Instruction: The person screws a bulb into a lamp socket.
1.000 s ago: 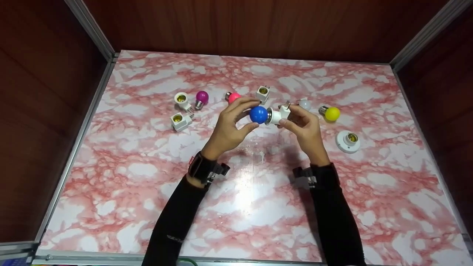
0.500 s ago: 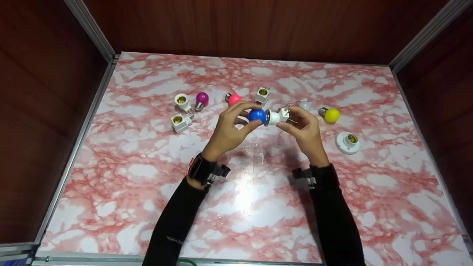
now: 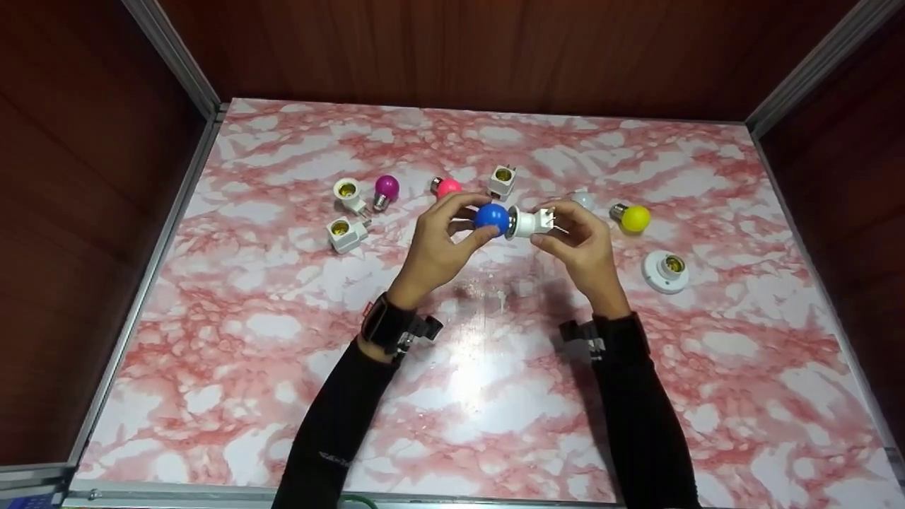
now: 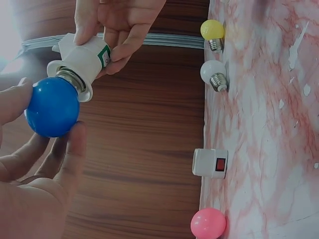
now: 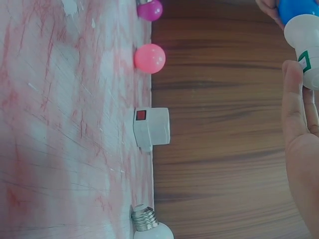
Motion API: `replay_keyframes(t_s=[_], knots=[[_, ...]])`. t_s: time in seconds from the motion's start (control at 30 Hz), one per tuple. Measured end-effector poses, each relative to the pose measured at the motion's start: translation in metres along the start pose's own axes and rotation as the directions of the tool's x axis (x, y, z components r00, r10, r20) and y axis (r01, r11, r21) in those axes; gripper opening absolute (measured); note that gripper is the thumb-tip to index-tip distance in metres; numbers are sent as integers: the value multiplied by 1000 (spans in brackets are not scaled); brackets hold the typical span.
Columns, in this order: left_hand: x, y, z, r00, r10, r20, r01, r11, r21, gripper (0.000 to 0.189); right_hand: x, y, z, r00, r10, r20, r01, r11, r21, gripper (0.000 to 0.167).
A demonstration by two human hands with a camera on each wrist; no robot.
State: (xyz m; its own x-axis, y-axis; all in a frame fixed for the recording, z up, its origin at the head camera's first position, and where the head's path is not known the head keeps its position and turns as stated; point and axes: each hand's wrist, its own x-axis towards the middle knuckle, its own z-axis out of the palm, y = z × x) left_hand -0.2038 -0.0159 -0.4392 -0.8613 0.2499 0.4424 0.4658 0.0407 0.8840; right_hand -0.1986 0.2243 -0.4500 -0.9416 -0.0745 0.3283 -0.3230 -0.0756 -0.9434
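Observation:
My left hand point(image 3: 438, 244) holds a blue light bulb point(image 3: 491, 218) by its round globe, between thumb and fingertips. The bulb's metal screw base sits partly inside the mouth of a white plug-in lamp socket point(image 3: 525, 223), and some thread still shows in the left wrist view. Thumb and fingers of my right hand point(image 3: 583, 240) pinch that socket by its plug end, its metal prongs pointing right. A green-edged label point(image 4: 104, 56) is visible on the socket's side. Both hands are raised over the middle of the marbled table point(image 3: 466, 396).
Behind the hands lie a pink bulb point(image 3: 448, 187), a white square socket with a red switch point(image 3: 502, 181) and a white bulb point(image 3: 583, 200). To the right are a yellow bulb point(image 3: 635, 218) and a round-based socket point(image 3: 665, 271). A purple bulb point(image 3: 387, 187) and two sockets point(image 3: 345, 235) lie left.
The socket has turned in my right hand, so its prongs swing from pointing up and away to pointing right. The bulb and left hand shift only slightly.

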Motion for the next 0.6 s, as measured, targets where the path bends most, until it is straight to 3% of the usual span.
replay_keyframes(t_s=[0.6], knots=[[1,0,-2,999,36,-5,-36,999,34,46,1,-1,-2,1000,-13,2,13,1000,-7,38]])
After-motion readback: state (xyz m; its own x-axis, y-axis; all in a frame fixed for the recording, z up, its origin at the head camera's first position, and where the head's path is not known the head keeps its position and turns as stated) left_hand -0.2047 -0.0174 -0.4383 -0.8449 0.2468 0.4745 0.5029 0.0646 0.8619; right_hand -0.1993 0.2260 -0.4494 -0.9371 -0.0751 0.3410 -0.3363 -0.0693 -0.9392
